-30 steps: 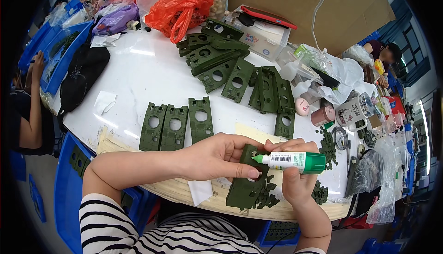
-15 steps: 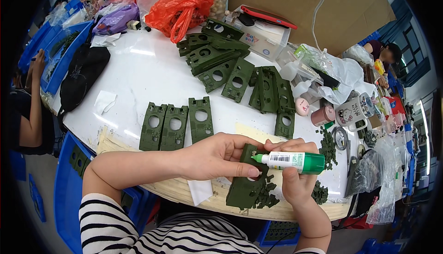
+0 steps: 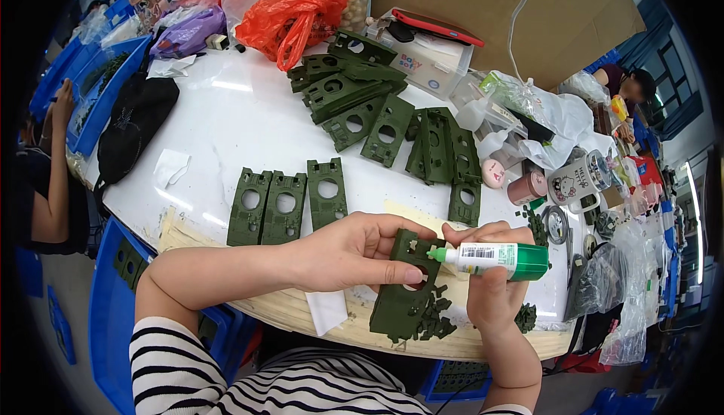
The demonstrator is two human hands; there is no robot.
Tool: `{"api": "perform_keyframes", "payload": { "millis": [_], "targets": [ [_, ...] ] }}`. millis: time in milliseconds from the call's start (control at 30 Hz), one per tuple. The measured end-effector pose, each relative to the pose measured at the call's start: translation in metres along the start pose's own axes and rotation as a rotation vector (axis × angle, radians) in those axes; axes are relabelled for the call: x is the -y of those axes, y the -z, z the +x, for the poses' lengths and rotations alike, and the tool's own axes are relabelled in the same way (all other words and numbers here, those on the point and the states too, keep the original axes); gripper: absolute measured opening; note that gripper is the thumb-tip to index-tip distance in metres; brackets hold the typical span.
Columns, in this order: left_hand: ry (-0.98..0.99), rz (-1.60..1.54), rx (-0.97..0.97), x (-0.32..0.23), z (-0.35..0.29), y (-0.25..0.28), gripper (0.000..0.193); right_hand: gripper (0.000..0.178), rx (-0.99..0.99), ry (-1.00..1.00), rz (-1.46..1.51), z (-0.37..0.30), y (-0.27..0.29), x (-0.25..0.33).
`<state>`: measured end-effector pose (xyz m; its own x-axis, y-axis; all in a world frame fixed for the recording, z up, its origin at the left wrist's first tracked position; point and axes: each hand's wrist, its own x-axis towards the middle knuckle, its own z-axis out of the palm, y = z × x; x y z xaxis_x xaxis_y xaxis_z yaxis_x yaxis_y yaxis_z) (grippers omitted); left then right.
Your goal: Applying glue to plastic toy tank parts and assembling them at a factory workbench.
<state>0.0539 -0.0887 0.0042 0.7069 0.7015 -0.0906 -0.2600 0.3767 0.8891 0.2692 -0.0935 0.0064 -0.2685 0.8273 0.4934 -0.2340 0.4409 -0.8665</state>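
My left hand (image 3: pixel 354 253) grips a dark green plastic model-vehicle hull (image 3: pixel 394 313) with a round hole, thumb across its face near the hole. My right hand (image 3: pixel 490 294) is closed around a white and green glue bottle (image 3: pixel 528 262), lying nearly level. Its green nozzle points left, over the hull's upper right edge; whether the tip touches the plastic I cannot tell. Beside the hull's lower right side lies a heap of small green parts (image 3: pixel 434 321). Three similar hulls (image 3: pixel 285 207) stand in a row beyond my left hand.
A pile of more green hulls (image 3: pixel 388 132) fills the far middle. Farther back are a red plastic bag (image 3: pixel 290 19) and a clear box (image 3: pixel 430 60). On the right stand a pink jar (image 3: pixel 528 189), a white mug (image 3: pixel 577 185) and a tape roll (image 3: pixel 556 226). A black cap (image 3: pixel 139 124) lies left.
The glue bottle and my right hand have shifted slightly right, drawing the nozzle toward the hull's right edge. My left hand still holds the hull, moved only a little.
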Motion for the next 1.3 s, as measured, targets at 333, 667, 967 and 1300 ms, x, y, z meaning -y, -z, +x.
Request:
{"api": "perform_keyframes", "payload": {
  "millis": [333, 667, 967, 1300],
  "targets": [
    [0.013, 0.043, 0.001, -0.010, -0.002, -0.001, 0.049, 0.035, -0.052, -0.021, -0.026, 0.001, 0.004, 0.003],
    [-0.041, 0.054, -0.010, -0.010, -0.002, -0.002, 0.049, 0.034, -0.038, -0.030, -0.033, 0.001, 0.006, 0.002],
    [-0.031, 0.065, -0.011, -0.010, -0.002, -0.002, 0.049, 0.033, -0.043, -0.024, -0.036, 0.000, 0.006, 0.002],
    [-0.044, 0.068, -0.014, -0.010, -0.002, -0.002, 0.049, 0.035, -0.060, -0.026, -0.041, 0.000, 0.005, 0.002]
  ]
}}
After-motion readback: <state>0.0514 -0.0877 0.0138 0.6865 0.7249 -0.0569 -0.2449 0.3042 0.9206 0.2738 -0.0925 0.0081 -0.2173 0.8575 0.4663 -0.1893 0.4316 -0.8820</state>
